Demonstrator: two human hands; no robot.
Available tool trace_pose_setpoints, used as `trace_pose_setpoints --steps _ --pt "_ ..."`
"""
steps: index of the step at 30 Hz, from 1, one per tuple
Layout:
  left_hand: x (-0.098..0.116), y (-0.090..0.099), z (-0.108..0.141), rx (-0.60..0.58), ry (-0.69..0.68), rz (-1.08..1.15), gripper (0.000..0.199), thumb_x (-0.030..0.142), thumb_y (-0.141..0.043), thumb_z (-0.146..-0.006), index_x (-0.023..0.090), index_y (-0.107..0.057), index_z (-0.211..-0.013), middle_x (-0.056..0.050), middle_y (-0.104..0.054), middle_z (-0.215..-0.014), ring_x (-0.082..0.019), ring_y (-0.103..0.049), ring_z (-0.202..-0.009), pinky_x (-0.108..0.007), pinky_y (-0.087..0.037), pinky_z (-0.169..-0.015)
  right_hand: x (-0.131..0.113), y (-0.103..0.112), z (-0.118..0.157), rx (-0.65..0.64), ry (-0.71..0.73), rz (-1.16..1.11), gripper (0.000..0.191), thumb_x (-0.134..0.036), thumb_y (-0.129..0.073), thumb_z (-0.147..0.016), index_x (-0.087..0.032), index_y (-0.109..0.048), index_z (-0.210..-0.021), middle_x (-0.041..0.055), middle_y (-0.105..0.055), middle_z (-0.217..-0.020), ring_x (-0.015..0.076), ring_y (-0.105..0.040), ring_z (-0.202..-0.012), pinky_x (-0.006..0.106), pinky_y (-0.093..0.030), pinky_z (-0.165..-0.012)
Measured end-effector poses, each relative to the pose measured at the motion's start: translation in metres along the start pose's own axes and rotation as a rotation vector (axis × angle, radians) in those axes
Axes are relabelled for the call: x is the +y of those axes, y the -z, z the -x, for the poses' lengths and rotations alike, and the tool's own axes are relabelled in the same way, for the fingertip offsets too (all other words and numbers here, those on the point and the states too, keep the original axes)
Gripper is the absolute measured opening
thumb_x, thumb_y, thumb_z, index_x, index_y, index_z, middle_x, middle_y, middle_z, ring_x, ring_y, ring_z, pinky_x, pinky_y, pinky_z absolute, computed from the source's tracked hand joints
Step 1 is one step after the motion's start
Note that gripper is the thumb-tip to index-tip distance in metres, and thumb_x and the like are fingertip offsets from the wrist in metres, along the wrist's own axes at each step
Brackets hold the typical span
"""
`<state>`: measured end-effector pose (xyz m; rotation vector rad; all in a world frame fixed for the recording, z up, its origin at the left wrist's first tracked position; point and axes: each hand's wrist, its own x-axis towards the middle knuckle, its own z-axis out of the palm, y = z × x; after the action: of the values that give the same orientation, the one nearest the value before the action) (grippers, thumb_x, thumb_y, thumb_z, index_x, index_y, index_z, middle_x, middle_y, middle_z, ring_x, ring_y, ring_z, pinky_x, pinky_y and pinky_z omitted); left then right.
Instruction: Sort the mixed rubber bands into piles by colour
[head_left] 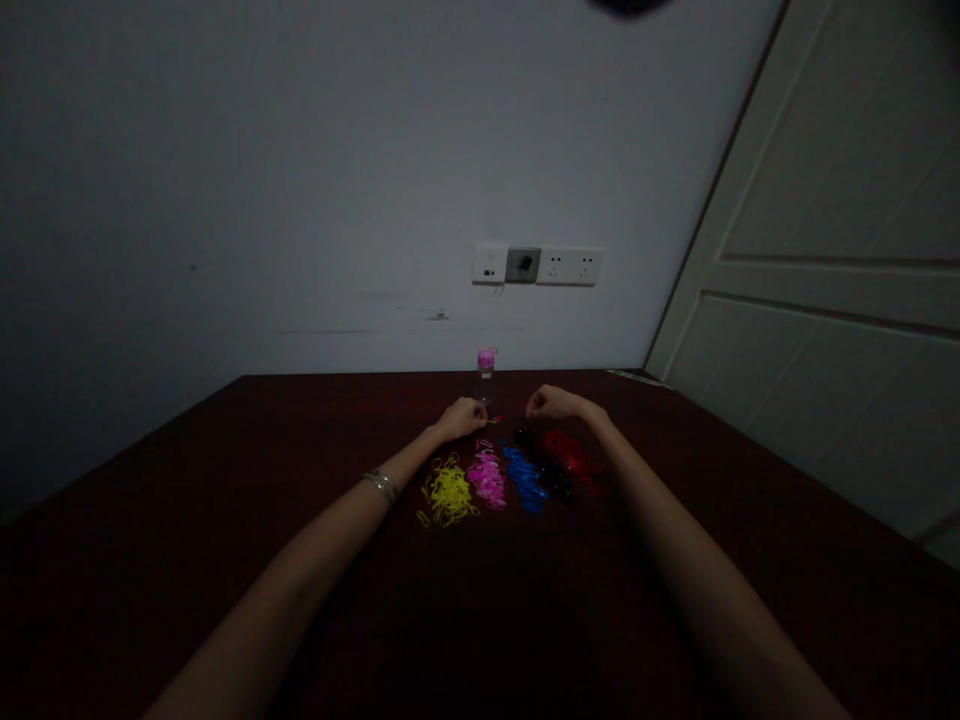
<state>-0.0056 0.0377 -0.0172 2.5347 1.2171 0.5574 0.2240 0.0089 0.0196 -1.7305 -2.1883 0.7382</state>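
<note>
My left hand (463,418) is closed in a pinch, and small yellow and red rubber bands (496,420) stick out from its fingertips. To its right, my right hand (553,402) has its fingers pinched together above the dark piles; anything between them is too small to make out. Loose rubber bands lie sorted by colour nearer to me: a yellow pile (450,492), a pink pile (489,478), a blue pile (524,480), a black pile (555,480) and a red pile (571,455). Just behind my left hand stands a clear bottle (485,384) with a pink cap.
The dark reddish table (337,420) runs back to a grey wall (337,180). Wall sockets (570,266) sit above the table's far edge. On the right rises a pale panelled door (832,270). The light is dim.
</note>
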Motion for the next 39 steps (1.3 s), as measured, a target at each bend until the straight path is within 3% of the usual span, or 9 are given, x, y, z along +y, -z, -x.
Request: trace_pose_setpoints --steps 5,11,20,23,29,39 --pt "-0.015 0.023 0.018 -0.059 -0.019 0.209 0.02 0.016 -0.052 -0.064 0.008 -0.067 -0.075 -0.003 -0.061 -0.066 -0.01 -0.051 -0.061 -0.018 -0.037 -0.057 -0.002 -0.004 -0.003 0.036 0.066 0.046 0.021 -0.015 -0.051 -0.063 -0.012 -0.066 -0.076 0.0029 -0.066 -0.07 0.0116 -0.057 -0.06 0.019 -0.041 -0.053" --pt "-0.038 0.054 0.062 -0.203 0.015 0.292 0.02 0.02 -0.054 -0.062 0.009 -0.067 -0.073 0.0 -0.058 -0.059 -0.008 -0.046 -0.055 -0.019 -0.034 -0.054 -0.006 -0.013 -0.014 0.105 0.245 0.107 0.024 -0.013 -0.049 -0.067 -0.013 -0.066 -0.084 0.0044 -0.066 -0.078 0.0133 -0.058 -0.071 0.02 -0.043 -0.063" --pt "-0.035 0.065 0.105 -0.301 0.093 0.294 0.022 0.028 -0.058 -0.062 0.014 -0.068 -0.075 0.001 -0.058 -0.059 -0.008 -0.046 -0.054 -0.018 -0.031 -0.051 -0.015 -0.034 -0.023 0.174 0.253 0.102 0.03 -0.005 -0.054 -0.064 -0.015 -0.065 -0.09 0.0053 -0.066 -0.091 0.0156 -0.059 -0.083 0.023 -0.043 -0.073" --pt "-0.037 0.068 0.108 -0.308 0.085 0.294 0.025 0.031 -0.058 -0.063 0.014 -0.068 -0.078 0.0 -0.059 -0.06 -0.008 -0.047 -0.055 -0.018 -0.031 -0.051 -0.014 -0.039 -0.028 0.162 0.273 0.134 0.031 -0.003 -0.055 -0.064 -0.015 -0.065 -0.09 0.0058 -0.066 -0.092 0.0163 -0.059 -0.086 0.024 -0.043 -0.077" --pt "-0.041 0.072 0.1 -0.209 0.087 0.259 0.027 0.03 -0.054 -0.065 0.011 -0.068 -0.078 -0.003 -0.064 -0.068 -0.01 -0.052 -0.062 -0.019 -0.036 -0.058 -0.017 -0.044 -0.04 0.109 0.23 0.187 0.032 -0.007 -0.057 -0.067 -0.016 -0.062 -0.097 0.0062 -0.065 -0.098 0.0159 -0.058 -0.088 0.021 -0.042 -0.076" --pt "-0.037 0.055 0.079 -0.135 0.087 0.323 0.026 0.025 -0.05 -0.069 0.01 -0.068 -0.079 -0.005 -0.066 -0.075 -0.012 -0.055 -0.065 -0.021 -0.041 -0.062 -0.014 -0.043 -0.046 0.119 0.217 0.23 0.03 -0.008 -0.053 -0.07 -0.015 -0.062 -0.098 0.0065 -0.065 -0.088 0.0143 -0.059 -0.078 0.02 -0.041 -0.068"
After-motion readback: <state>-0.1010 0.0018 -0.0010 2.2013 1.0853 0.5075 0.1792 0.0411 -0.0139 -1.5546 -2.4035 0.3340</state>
